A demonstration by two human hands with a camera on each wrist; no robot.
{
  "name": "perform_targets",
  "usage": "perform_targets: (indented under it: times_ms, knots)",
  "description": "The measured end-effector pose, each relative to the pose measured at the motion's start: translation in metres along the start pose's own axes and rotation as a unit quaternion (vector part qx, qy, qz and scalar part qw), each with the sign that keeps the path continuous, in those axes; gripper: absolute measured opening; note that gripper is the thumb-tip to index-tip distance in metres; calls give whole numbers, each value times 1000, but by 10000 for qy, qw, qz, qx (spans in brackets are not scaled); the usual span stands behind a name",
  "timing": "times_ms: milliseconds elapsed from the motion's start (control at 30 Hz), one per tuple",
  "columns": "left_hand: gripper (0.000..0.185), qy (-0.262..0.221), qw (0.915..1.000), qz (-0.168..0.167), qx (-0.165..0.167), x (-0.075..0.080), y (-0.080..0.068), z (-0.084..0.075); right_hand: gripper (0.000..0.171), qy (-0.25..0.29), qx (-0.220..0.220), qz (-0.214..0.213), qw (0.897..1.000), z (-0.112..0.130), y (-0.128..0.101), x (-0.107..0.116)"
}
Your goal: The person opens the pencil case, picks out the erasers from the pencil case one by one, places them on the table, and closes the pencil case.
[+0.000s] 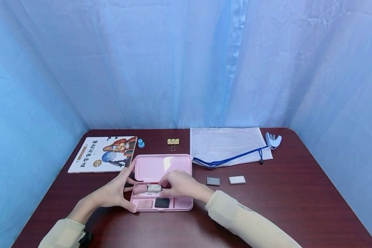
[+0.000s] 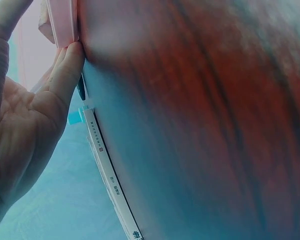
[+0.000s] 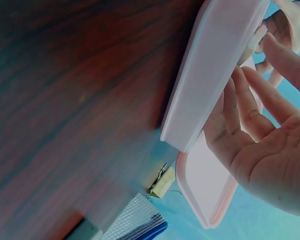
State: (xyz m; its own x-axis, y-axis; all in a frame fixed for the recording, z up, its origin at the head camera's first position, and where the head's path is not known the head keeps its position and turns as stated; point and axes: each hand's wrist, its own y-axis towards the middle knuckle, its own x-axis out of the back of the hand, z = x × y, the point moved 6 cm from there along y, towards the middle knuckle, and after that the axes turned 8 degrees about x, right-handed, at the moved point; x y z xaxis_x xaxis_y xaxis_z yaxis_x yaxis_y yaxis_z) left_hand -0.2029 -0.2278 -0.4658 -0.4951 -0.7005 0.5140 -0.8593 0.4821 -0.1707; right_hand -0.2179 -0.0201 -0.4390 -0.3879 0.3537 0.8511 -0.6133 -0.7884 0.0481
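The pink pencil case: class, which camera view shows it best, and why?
The head view: the pink pencil case lies open, lid and compartments visible, between both hands. The left wrist view catches only a pink edge; the right wrist view shows its side and lid, not the contents.

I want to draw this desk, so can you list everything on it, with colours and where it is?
table: 1, dark red-brown wood, under everything
case: 1, pink, open, front middle
erasers in case: pink and black in front slots; pink and whitish under the fingers
book: 1, white cover, back left
blue cap: 1, right of book
clip: 1, yellow, behind case
mesh bag: 1, white, blue cord, back right
stapler: 1, white-blue, right of bag
loose erasers: grey, white, right of case
curtain: blue, behind
left hand: steadies case's left edge
right hand: holds whitish eraser
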Motion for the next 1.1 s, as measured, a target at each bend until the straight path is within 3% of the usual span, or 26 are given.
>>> perform_targets:
  times_ms: [400, 633, 1100]
  knots:
    - [146, -11, 9999, 23, 137, 0, -1, 0, 22, -431, -275, -227, 9984, 6, 4, -2]
    - [147, -14, 9999, 29, 162, 0, -1, 1, 23, -375, -430, -301, 9979, 5, 5, -5]
    - [146, -76, 9998, 48, 172, 0, 0, 2, 22, -45, -205, -489, 9986, 9, 5, -6]
